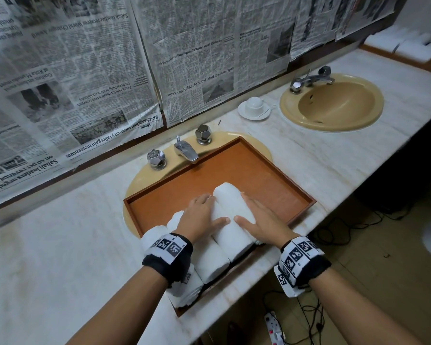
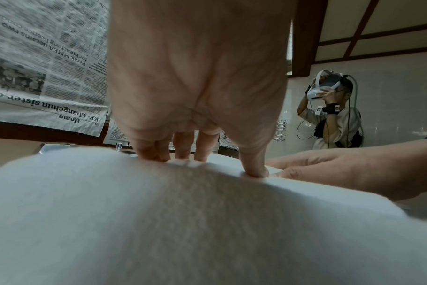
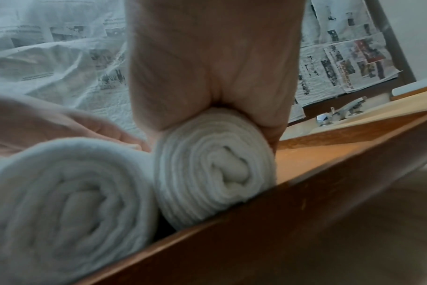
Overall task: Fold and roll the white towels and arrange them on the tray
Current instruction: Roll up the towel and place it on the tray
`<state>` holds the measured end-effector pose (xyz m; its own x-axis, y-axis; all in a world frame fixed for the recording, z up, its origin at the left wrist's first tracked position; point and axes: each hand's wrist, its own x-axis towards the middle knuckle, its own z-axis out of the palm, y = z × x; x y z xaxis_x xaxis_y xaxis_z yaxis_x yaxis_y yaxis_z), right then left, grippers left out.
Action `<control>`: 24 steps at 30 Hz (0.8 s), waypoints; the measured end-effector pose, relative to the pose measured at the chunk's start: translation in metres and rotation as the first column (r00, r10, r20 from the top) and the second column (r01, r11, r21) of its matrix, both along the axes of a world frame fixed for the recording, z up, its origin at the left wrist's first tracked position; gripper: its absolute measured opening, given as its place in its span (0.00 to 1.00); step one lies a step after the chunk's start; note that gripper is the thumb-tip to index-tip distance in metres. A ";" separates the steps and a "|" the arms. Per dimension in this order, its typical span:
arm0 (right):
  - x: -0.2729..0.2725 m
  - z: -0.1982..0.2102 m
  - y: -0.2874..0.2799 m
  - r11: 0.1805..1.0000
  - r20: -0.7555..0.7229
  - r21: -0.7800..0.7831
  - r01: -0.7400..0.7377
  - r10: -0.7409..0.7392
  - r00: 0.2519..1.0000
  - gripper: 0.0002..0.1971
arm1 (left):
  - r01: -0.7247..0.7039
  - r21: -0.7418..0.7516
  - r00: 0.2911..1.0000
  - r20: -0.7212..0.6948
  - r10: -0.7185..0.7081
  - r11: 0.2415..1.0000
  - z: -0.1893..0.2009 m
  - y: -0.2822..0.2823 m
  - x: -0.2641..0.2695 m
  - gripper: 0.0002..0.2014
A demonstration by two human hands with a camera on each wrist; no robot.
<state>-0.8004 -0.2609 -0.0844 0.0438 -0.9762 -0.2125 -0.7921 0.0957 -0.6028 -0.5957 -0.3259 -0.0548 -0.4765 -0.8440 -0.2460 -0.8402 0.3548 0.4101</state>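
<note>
Both grips, left hand (image 1: 201, 215) and right hand (image 1: 263, 221), lie flat, seemingly pressing the rolled towel (image 1: 232, 217).

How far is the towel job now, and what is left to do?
Done: several rolled towels lie side by side at the tray's near end. In hand: the left hand and right hand press flat on the rightmost roll, seating it beside the others. Left: much of the tray is bare; no unrolled towels are clearly visible.

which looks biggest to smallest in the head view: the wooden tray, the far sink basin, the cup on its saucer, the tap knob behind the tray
1. wooden tray
2. far sink basin
3. cup on its saucer
4. tap knob

The sink and cup lie farther off, so they look smaller than they are.
</note>
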 end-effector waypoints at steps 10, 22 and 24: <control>0.003 0.004 -0.006 0.999 -0.060 0.037 0.015 -0.013 0.998 0.38 | -0.006 0.027 1.000 0.003 0.006 1.000 0.000 -0.003 0.002 0.39; -0.001 0.014 0.000 0.999 -0.038 0.029 0.027 -0.026 0.999 0.41 | -0.051 0.024 0.994 -0.098 0.053 0.998 0.008 0.009 0.008 0.37; -0.002 0.016 0.001 0.999 -0.049 0.027 0.027 -0.026 0.998 0.42 | -0.048 0.015 0.993 -0.111 0.049 0.999 0.011 0.013 0.011 0.36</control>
